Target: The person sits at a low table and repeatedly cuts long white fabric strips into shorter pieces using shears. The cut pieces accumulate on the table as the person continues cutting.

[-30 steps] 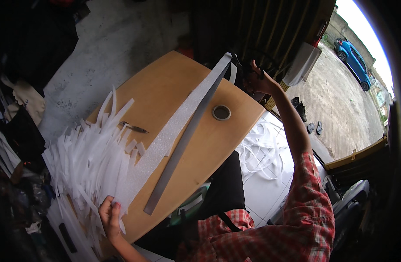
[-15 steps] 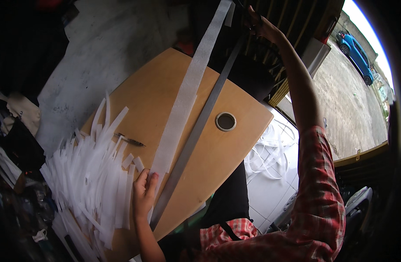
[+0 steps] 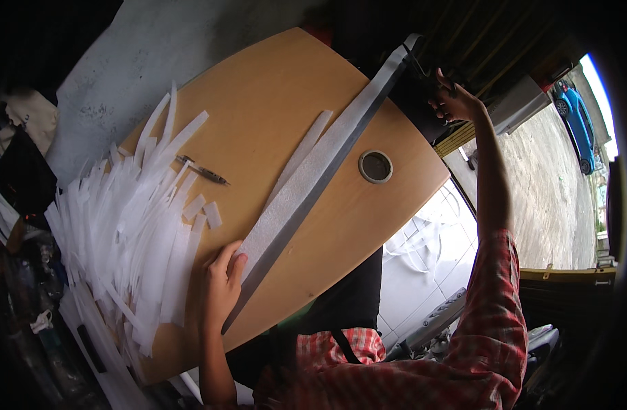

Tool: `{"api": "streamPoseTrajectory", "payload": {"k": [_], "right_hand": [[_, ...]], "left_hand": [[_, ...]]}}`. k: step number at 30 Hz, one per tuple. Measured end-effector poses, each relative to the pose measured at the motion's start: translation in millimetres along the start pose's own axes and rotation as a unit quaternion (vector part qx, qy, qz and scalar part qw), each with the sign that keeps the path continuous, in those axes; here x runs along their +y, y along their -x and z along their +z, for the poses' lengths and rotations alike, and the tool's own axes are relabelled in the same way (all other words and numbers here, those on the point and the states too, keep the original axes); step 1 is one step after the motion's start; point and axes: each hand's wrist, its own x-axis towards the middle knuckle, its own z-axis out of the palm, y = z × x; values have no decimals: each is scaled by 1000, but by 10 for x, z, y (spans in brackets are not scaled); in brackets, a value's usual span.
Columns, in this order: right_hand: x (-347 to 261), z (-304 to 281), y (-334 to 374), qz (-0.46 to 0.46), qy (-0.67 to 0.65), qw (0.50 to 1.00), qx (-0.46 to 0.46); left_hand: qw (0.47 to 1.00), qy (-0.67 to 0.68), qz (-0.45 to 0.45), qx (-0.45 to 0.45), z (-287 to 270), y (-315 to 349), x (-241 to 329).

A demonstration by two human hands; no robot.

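Note:
My left hand (image 3: 223, 280) pinches the near end of a long white foam-like strip (image 3: 296, 198) between thumb and fingers. Along the strip's right edge runs a long grey ruler-like bar (image 3: 279, 244), partly covered by it. Up at the far end, my right hand (image 3: 455, 102) is closed around the dark handles of what look like scissors (image 3: 414, 63), their blades at the strip's tip. A shorter white strip (image 3: 306, 149) lies just left of the long one. All this rests on or reaches past a light wooden tabletop (image 3: 354, 225).
A large heap of cut white strips (image 3: 122, 239) covers the table's left side. Beside it are a pen (image 3: 202, 170) and small white offcuts (image 3: 202, 212). A round grommet hole (image 3: 375, 167) sits at right. White ribbon-like scraps (image 3: 423, 246) lie on the tiled floor.
My right hand has come down and to the right. The long strip now lies against the grey bar instead of apart from it, and a shorter strip shows separately. My view has shifted slightly.

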Motion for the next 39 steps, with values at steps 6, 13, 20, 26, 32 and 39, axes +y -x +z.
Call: {"api": "streamPoseTrajectory", "payload": {"k": [6, 13, 20, 26, 32, 39], "right_hand": [[454, 334, 531, -123, -107, 984, -76], [622, 1340, 1403, -219, 27, 972, -76], [850, 2016, 2126, -233, 1, 955, -182], [954, 2639, 2384, -174, 65, 947, -260], [1082, 2781, 2179, -115, 208, 915, -324], [1097, 2710, 2045, -56, 190, 939, -282]], "left_hand": [[997, -42, 53, 39, 44, -7, -10], [990, -80, 110, 36, -198, 219, -236], [988, -96, 124, 17, -393, 466, -521], [990, -67, 125, 25, -380, 626, -608], [986, -66, 145, 40, -318, 564, -655], [980, -72, 165, 80, -207, 503, -591]]}}
